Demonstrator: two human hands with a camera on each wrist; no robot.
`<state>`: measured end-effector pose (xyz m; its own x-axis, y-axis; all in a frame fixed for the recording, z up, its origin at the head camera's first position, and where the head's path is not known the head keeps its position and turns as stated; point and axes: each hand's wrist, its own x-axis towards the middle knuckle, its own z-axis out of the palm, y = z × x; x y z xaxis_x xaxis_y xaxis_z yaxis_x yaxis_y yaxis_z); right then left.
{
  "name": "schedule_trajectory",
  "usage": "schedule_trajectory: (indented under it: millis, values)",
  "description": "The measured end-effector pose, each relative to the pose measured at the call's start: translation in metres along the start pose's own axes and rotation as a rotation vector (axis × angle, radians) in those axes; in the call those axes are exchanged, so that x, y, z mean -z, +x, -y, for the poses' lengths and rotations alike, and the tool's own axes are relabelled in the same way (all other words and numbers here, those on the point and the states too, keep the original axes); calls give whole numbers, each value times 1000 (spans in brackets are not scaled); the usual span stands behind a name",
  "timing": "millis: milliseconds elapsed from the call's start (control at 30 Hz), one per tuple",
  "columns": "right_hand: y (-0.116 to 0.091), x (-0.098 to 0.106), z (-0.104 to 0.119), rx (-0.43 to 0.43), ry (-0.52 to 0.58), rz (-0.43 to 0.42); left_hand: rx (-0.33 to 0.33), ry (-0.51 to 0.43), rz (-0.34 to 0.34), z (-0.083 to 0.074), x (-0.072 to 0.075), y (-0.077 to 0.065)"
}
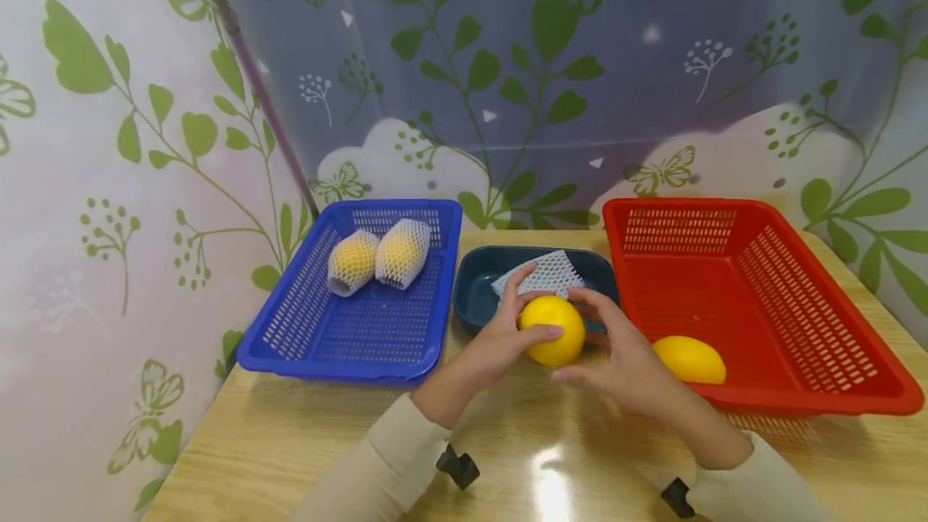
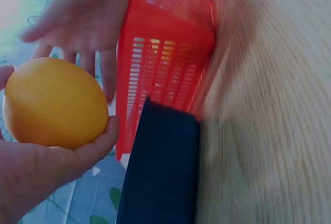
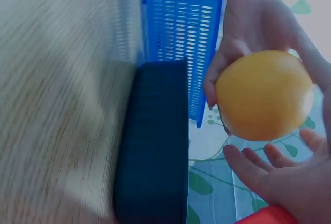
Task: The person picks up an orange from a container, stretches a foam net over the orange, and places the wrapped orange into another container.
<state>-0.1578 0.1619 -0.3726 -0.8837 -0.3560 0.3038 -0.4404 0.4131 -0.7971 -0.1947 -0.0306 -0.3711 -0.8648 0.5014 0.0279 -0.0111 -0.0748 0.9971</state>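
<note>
In the head view my left hand [image 1: 500, 338] grips a smooth yellow fruit [image 1: 554, 331], thumb across its near side and fingers round the left. It looks oval in the wrist views, held above the table beside the dark tray [image 3: 155, 146]. My right hand [image 1: 629, 361] is close at the fruit's right side, its fingers spread and thumb apart; the right wrist view shows a gap between these fingertips [image 3: 235, 154] and the fruit. Behind the hands, a white foam net sleeve [image 1: 547, 271] lies in the dark tray, partly covered by the left fingers.
On the left stands a blue basket [image 1: 377, 345] with two yellow fruits in foam nets [image 1: 402, 254]. A red basket [image 1: 732, 296] on the right holds a bare yellow fruit [image 1: 690, 359] at its near left corner. Patterned cloth [image 1: 464, 63] hangs behind the wooden table [image 1: 290, 441].
</note>
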Motion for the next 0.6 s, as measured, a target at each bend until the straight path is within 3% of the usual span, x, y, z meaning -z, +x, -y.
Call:
schedule_trajectory:
  millis: [200, 367, 500, 600]
  values:
    - [5, 8, 8, -177, 284, 37, -134, 204, 15, 3, 10, -5]
    - [10, 6, 16, -385, 538, 176, -283, 394, 68, 5, 13, -12]
    - [11, 1, 16, -449, 715, 306, -371, 511, 97, 3, 13, -18]
    - [10, -2, 14, -476, 819, 351, -398, 583, 120, 2, 12, -21]
